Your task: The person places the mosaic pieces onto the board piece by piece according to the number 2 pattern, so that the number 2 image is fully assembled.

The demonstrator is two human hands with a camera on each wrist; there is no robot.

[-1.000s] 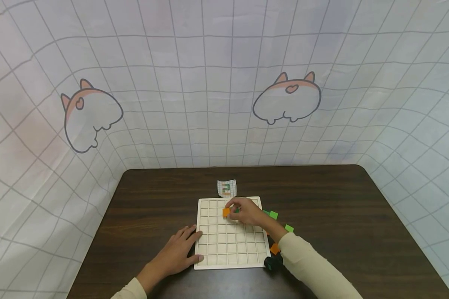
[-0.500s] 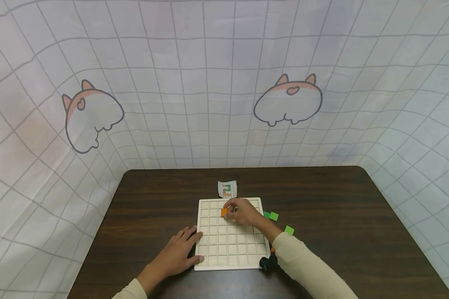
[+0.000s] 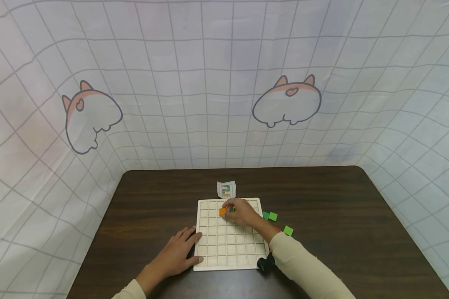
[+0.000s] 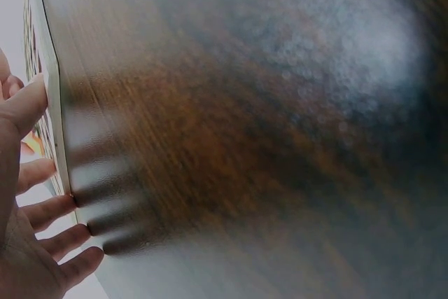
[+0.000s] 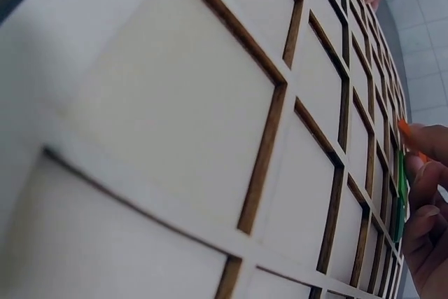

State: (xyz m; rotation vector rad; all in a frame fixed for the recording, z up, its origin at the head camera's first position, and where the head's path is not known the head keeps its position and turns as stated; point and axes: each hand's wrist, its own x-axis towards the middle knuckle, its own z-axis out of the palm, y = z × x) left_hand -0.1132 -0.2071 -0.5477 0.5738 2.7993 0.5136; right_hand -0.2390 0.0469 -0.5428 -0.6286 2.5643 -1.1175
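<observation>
In the head view, my right hand (image 3: 242,212) is over the upper part of a cream gridded board (image 3: 221,251). Thumb and fingertips pinch a small orange square tile (image 3: 222,212) close over the cells. A green tile (image 3: 233,210) shows just behind those fingers, mostly covered by the hand. From the right wrist, the orange tile (image 5: 404,129) stands tilted between the fingertips, with green tiles (image 5: 401,204) lying in the grid beside them. My left hand (image 3: 176,251) rests along the board's left edge, its fingers straight and its thumb near the lower corner.
A small paper card (image 3: 226,189) with a coloured grid pattern lies beyond the board. To its right on the dark wooden table (image 3: 329,207) are light green tiles (image 3: 288,231), a darker green one (image 3: 265,215) and a partly hidden red one (image 3: 277,228). A gridded white curtain (image 3: 224,104) surrounds the table.
My right hand has shifted slightly left along the upper rows, carrying the orange tile with it. The left hand has stayed at the board's edge.
</observation>
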